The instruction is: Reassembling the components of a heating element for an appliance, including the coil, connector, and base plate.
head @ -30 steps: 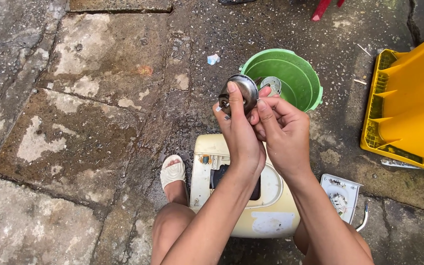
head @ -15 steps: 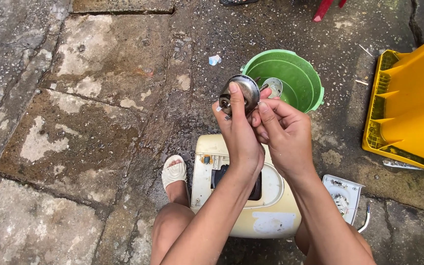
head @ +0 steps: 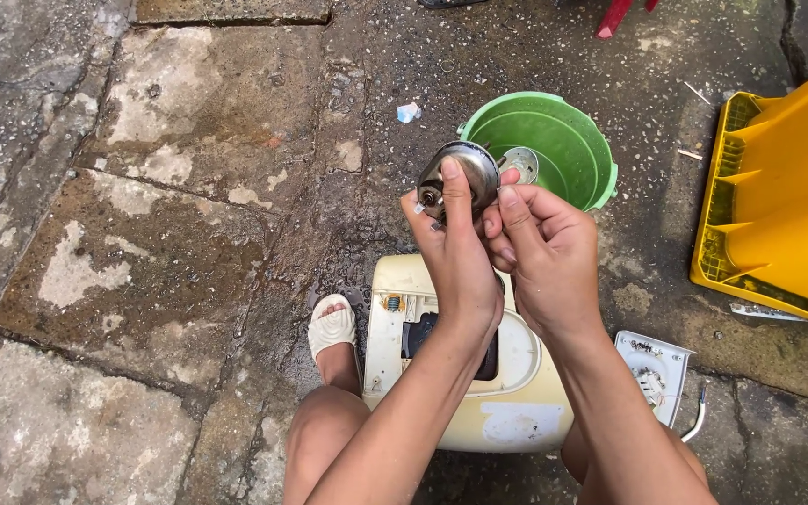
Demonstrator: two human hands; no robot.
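Holding a round metal part over a cream appliance

Seen from above, a person crouches on a wet stone floor (head: 142, 187). Both bare hands are raised together in the middle of the view. The left hand (head: 455, 252) holds a round metal part (head: 460, 173), a shallow silvery disc with a small knob at its left edge. The thumb lies across the disc's face and the fingers curl behind it, so the grip is pressed onto the part. The right hand (head: 544, 248) sits just beside the left, touching it, with its fingers curled in against the disc's lower right edge; whether they pinch the part or only rest on it cannot be told.

Below the hands, between the knees, lies a cream appliance (head: 516, 393) with a dark opening in its top. A foot in a white sandal (head: 331, 327) stands just to its left. Beyond the hands sits a green bucket (head: 591, 150) with a small metal disc (head: 519, 164) inside. A yellow crate (head: 778, 206) lies on its side at the right edge. A white plate with wiring (head: 655, 374) rests on the floor near the right forearm.
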